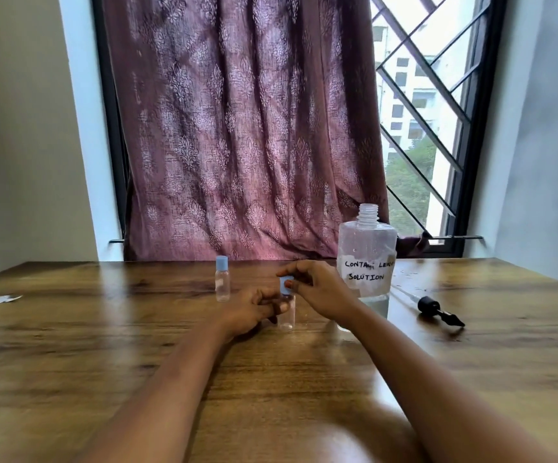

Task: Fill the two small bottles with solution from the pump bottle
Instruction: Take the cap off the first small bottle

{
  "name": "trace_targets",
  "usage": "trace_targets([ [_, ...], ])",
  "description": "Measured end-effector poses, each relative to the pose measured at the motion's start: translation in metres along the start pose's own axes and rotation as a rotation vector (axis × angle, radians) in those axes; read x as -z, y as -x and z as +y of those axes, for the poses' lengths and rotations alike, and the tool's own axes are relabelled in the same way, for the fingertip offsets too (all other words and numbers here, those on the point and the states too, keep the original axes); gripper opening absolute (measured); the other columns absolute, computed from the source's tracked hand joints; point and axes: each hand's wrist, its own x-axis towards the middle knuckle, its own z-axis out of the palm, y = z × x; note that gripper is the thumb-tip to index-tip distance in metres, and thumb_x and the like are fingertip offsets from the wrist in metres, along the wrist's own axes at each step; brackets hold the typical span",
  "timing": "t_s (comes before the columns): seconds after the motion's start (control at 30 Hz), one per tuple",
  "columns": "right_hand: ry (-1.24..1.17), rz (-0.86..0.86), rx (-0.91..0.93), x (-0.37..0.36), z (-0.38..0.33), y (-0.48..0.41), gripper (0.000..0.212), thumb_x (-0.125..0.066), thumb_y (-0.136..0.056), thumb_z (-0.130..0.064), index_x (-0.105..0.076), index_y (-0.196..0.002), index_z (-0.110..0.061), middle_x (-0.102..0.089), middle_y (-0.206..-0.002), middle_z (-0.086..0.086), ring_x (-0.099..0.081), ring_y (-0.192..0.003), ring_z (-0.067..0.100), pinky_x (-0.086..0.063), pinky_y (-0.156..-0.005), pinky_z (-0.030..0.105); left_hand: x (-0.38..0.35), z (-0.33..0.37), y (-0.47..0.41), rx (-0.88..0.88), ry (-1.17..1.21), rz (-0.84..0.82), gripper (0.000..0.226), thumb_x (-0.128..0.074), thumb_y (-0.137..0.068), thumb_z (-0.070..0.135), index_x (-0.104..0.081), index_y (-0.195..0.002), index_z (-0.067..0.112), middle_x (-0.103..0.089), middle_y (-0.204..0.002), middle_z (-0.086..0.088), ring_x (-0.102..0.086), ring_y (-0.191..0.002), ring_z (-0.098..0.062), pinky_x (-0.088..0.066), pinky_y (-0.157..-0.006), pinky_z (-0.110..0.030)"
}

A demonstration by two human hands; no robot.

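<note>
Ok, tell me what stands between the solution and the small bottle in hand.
The blue cap sits over the mouth of the small bottle, pinched by the right hand; the left hand holds its body. Nothing else visible intervenes.

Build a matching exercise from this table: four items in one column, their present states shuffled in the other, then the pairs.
Items
1. labelled bottle
2. pump
3. far small bottle
4. near small bottle

States
a. lies on its side on the table
b. gripped by the left hand, with the right hand pinching its blue cap
c. stands alone, capped
d. stands upright, neck open

Pairs: 1-d, 2-a, 3-c, 4-b
</note>
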Motion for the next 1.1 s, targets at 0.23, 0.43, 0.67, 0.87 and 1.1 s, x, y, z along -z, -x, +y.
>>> trace_targets([
  [0.23, -0.166, -0.072, -0.055, 0.006, -0.001, 0.003, 0.024, -0.066, -0.085, -0.005, -0.066, -0.107, -0.013, -0.069, -0.099, 0.001, -0.065, -0.091, 0.009, -0.053, -0.082, 0.022, -0.001, 0.000, 0.000, -0.017, 0.004, -0.005, 0.021, -0.058, -0.090, 0.003, -0.066, -0.106, 0.015, -0.068, -0.092, 0.002, -0.062, -0.081, -0.006, -0.052, -0.067, -0.018],
  [0.43, 0.076, 0.143, -0.026, -0.005, -0.003, 0.004, 0.018, -0.078, -0.075, -0.019, -0.070, -0.089, -0.013, -0.058, -0.079, -0.004, -0.051, -0.064, 0.000, -0.040, -0.057, 0.005, -0.006, 0.001, -0.003, -0.019, 0.005, -0.016, 0.017, -0.060, -0.089, 0.004, -0.066, -0.095, 0.018, -0.067, -0.088, 0.003, -0.062, -0.070, 0.000, -0.051, -0.065, -0.019],
  [0.67, -0.058, -0.041, -0.065, 0.006, -0.004, 0.002, 0.019, -0.066, -0.082, 0.002, -0.071, -0.098, -0.006, -0.067, -0.081, -0.007, -0.060, -0.069, -0.007, -0.046, -0.062, 0.007, -0.004, 0.002, -0.003, -0.028, -0.010, -0.046, 0.020, -0.059, -0.090, 0.006, -0.068, -0.101, 0.021, -0.068, -0.096, 0.004, -0.061, -0.080, -0.005, -0.051, -0.067, -0.022],
  [0.87, -0.082, -0.019, -0.078, 0.004, -0.005, 0.001, 0.041, -0.069, -0.083, -0.011, -0.059, -0.123, -0.016, -0.066, -0.109, 0.008, -0.064, -0.096, 0.016, -0.053, -0.090, 0.032, -0.004, 0.001, -0.002, -0.046, -0.043, -0.028, 0.013, -0.069, -0.084, 0.023, -0.074, -0.089, 0.033, -0.072, -0.085, 0.012, -0.061, -0.080, -0.014, -0.051, -0.072, -0.031],
  [1.1, 0.161, 0.060, -0.036, -0.003, -0.004, 0.004, 0.020, -0.074, -0.079, -0.016, -0.069, -0.096, -0.008, -0.060, -0.085, 0.000, -0.052, -0.069, 0.005, -0.037, -0.056, 0.002, -0.009, 0.000, -0.003, -0.055, -0.007, -0.009, 0.021, -0.057, -0.090, 0.000, -0.065, -0.090, 0.019, -0.069, -0.065, 0.017, -0.060, -0.060, 0.005, -0.048, -0.058, -0.014],
])
